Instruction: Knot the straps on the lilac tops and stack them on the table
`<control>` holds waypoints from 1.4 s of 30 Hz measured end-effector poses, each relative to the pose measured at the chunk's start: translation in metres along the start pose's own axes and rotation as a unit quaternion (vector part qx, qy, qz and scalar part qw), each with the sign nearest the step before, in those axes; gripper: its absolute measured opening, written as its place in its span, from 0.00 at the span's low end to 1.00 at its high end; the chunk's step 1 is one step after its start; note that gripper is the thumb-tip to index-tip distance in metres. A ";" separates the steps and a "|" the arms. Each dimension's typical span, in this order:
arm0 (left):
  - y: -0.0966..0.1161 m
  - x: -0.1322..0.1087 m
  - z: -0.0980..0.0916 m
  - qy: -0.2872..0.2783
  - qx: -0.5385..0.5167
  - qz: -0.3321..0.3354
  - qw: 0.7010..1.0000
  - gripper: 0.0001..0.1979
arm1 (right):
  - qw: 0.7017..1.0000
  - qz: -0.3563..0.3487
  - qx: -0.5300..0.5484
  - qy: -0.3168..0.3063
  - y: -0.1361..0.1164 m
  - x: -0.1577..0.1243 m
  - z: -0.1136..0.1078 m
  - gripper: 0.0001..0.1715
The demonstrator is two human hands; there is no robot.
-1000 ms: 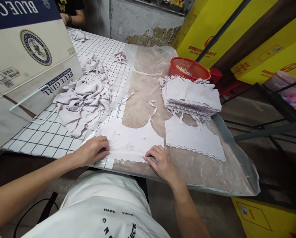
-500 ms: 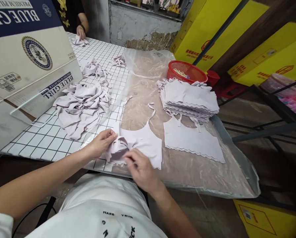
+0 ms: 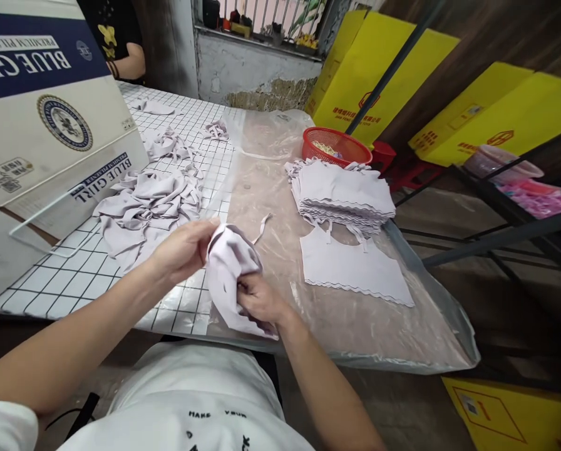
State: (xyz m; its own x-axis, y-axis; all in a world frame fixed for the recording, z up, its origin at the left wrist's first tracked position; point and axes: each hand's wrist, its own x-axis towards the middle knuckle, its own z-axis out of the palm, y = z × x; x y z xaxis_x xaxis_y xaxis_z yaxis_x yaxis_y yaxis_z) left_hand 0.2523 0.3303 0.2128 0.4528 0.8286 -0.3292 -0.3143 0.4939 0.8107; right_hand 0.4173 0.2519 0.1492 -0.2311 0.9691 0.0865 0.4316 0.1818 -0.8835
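Note:
A pale lilac camisole top (image 3: 231,266) is bunched up between my hands above the table's near edge, one thin strap trailing to the right. My left hand (image 3: 191,247) pinches its upper left side. The fingers of my right hand (image 3: 258,297) are curled into the fabric at its lower right, their tips partly hidden in the folds. Flat to the right lies another camisole top (image 3: 355,263) with a wavy hem. Behind that one rises a stack of folded tops (image 3: 344,191). A loose heap of the same garments (image 3: 153,203) sits to the left.
A beer carton (image 3: 59,144) stands at the left. A red basket (image 3: 337,147) is behind the stack. Clear plastic sheeting (image 3: 280,319) covers the table's right part. Dark metal shelving (image 3: 510,238) and yellow boxes (image 3: 388,75) are at the right. Another person (image 3: 128,59) is at the far end.
The top that lay spread on the table is lifted and gathered between my hands. My right hand has gone into its folds. The other person's hand has drawn back from the cloth there.

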 end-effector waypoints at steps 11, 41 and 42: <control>-0.073 -0.002 0.006 -0.041 0.089 0.098 0.990 0.28 | 0.947 -0.098 0.094 0.290 -0.051 0.028 -0.006 0.10; -0.007 0.047 -0.053 0.121 0.204 0.119 0.964 0.13 | 0.969 0.007 0.227 0.101 -0.049 -0.011 -0.106 0.24; -0.001 0.045 -0.050 0.085 0.140 0.104 0.981 0.14 | 0.970 0.011 0.221 0.106 -0.044 -0.013 -0.108 0.24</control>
State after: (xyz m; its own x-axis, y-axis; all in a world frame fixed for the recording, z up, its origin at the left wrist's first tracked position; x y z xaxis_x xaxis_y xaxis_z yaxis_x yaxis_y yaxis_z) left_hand 0.2317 0.3797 0.1729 0.2497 0.9475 -0.1996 -0.1337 0.2380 0.9620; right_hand 0.4950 0.2496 0.2370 -0.0216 0.9930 0.1164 0.0089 0.1166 -0.9931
